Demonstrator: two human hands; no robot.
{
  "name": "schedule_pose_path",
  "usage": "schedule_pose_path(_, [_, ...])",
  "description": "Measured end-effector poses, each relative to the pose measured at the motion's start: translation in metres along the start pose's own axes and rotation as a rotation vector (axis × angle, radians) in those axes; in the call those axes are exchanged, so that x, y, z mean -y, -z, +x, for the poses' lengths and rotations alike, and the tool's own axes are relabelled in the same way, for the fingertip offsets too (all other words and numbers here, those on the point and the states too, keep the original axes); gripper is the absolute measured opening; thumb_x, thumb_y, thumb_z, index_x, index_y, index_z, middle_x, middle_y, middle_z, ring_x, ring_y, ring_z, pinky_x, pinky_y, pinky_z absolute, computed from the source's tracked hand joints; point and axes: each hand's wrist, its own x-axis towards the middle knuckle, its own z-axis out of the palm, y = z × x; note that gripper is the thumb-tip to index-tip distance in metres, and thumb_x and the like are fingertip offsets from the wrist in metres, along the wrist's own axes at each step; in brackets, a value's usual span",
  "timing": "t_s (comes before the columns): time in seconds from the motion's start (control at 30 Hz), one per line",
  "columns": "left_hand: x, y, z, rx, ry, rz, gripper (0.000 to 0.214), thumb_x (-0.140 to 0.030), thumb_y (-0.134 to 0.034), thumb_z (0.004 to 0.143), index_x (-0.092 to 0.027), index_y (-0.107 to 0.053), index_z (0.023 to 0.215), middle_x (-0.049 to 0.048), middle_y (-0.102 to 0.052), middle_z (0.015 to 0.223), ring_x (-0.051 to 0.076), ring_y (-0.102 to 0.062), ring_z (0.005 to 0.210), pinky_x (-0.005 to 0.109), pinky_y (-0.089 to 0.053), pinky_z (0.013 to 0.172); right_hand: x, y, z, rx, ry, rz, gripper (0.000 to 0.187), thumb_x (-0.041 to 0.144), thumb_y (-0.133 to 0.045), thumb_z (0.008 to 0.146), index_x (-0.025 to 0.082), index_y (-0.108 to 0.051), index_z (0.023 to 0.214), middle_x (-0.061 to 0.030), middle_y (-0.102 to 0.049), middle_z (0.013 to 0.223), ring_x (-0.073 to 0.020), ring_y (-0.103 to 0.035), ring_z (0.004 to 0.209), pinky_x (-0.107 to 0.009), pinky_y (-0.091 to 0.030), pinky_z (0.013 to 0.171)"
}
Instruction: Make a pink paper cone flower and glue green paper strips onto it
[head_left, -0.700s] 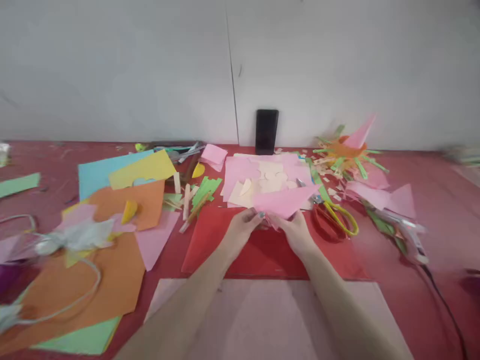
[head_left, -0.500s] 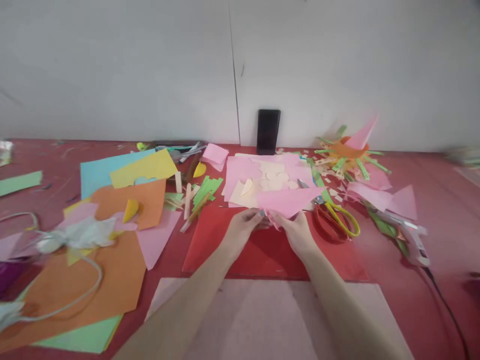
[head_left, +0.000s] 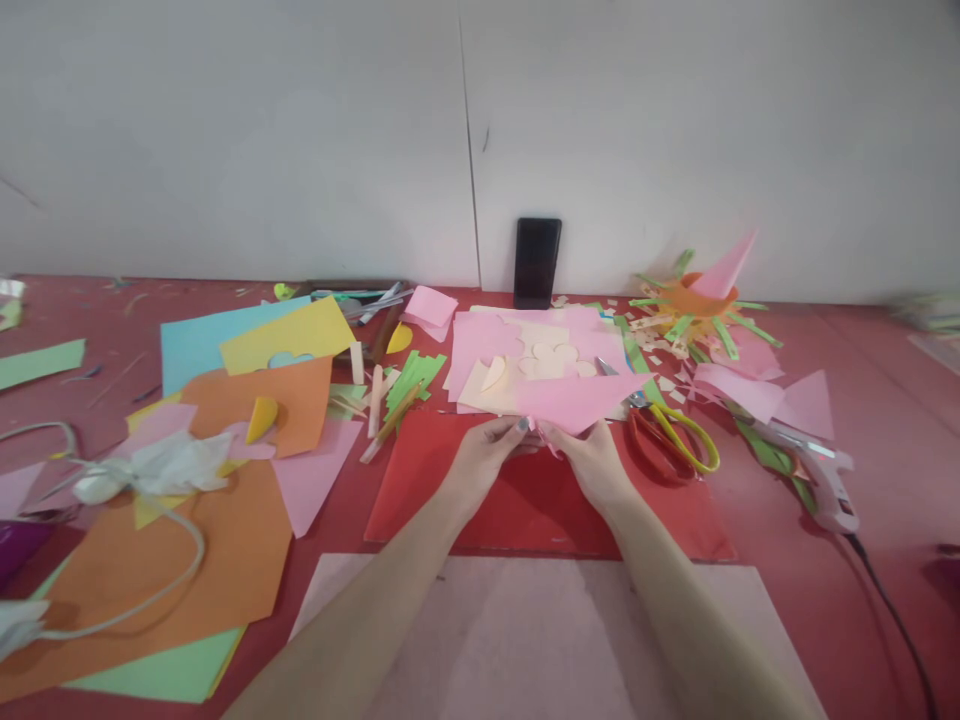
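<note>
The red desk point(head_left: 862, 400) carried all the paper, and the flat red card sheet point(head_left: 525, 510) at its middle served as the landmark. One pale pink sheet point(head_left: 540, 640) lay at the near edge of the red card sheet, under the person's forearms. Left of the red card sheet there were two orange sheets: a large orange paper sheet point(head_left: 150, 570) and a smaller orange sheet point(head_left: 262, 400) beyond it.

Over the far edge of the red card sheet was the one pink paper triangle point(head_left: 581, 400), lifted slightly off the desk. Two hands met at its near point. The left hand point(head_left: 484, 460) had its grip pinched closed on that point, and the right hand point(head_left: 592, 462) had its grip closed on the same spot from the other side. Holding the point from both sides probably kept the layers pressed together while the wide part fanned away from the person.

Just right of the red card sheet lay one pair of yellow-and-red-handled scissors point(head_left: 675, 435), probably put there within easy reach of the right hand. Farther right lay one white glue gun point(head_left: 821, 480). Beyond the red card sheet, one black phone point(head_left: 538, 262) stood upright against the wall.
</note>
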Motion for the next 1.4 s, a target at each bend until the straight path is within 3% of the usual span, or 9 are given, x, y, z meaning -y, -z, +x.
schedule_pose_path(0.17, [0.003,0.002,0.001,0.018,-0.013,-0.022,0.027,-0.04,-0.064,0.075,-0.017,-0.072,0.088,0.0058,-0.071,0.089,0.017,-0.064,0.082,0.031,-0.047,0.085,0.004,-0.003,-0.001,-0.07,0.024,-0.078,0.023,0.03,-0.073,0.062,0.016,-0.065,0.078,-0.0019,-0.067,0.074,-0.0134,-0.057,0.065,-0.027,-0.045,0.061])
schedule_pose_path(0.43, [0.004,0.002,0.002,0.003,-0.012,-0.006,0.026,-0.039,-0.064,0.075,-0.017,-0.072,0.086,0.0053,-0.071,0.087,0.017,-0.064,0.08,0.031,-0.048,0.084,0.003,0.0,0.001,0.005,0.02,-0.032,0.027,0.029,-0.074,0.061,0.017,-0.064,0.083,-0.0013,-0.067,0.079,-0.0138,-0.058,0.069,-0.027,-0.046,0.063])
schedule_pose_path(0.63, [0.004,0.001,0.002,-0.018,-0.008,0.006,0.027,-0.04,-0.064,0.075,-0.017,-0.072,0.085,0.0054,-0.071,0.085,0.017,-0.064,0.079,0.03,-0.048,0.083,0.004,0.002,0.0,0.031,0.001,-0.061,0.023,0.033,-0.073,0.062,0.016,-0.064,0.074,-0.0015,-0.065,0.071,-0.0129,-0.055,0.062,-0.027,-0.044,0.058])
schedule_pose_path(0.93, [0.004,-0.001,0.001,-0.063,-0.012,0.008,0.028,-0.041,-0.066,0.072,-0.016,-0.072,0.082,0.0059,-0.071,0.08,0.017,-0.064,0.077,0.032,-0.049,0.082,0.003,-0.002,-0.001,-0.009,0.033,-0.102,0.03,0.031,-0.072,0.061,0.016,-0.066,0.087,-0.0035,-0.068,0.082,-0.0154,-0.06,0.07,-0.028,-0.048,0.063])
schedule_pose_path(1.1, [0.006,0.001,0.002,-0.067,-0.007,0.021,0.029,-0.042,-0.067,0.071,-0.016,-0.072,0.082,0.0061,-0.071,0.079,0.018,-0.064,0.077,0.032,-0.049,0.081,0.009,-0.007,-0.003,-0.059,0.029,-0.144,0.029,0.032,-0.073,0.059,0.015,-0.067,0.082,-0.0048,-0.069,0.08,-0.0172,-0.061,0.069,-0.028,-0.049,0.059])
schedule_pose_path(1.4, [0.003,-0.003,0.001,-0.128,-0.013,0.007,0.025,-0.041,-0.07,0.066,-0.016,-0.067,0.067,0.0016,-0.067,0.068,0.014,-0.06,0.066,0.028,-0.048,0.075,0.009,-0.007,-0.003,-0.041,0.041,-0.193,0.026,0.03,-0.072,0.06,0.015,-0.067,0.081,-0.0039,-0.069,0.079,-0.0164,-0.061,0.068,-0.029,-0.05,0.061])
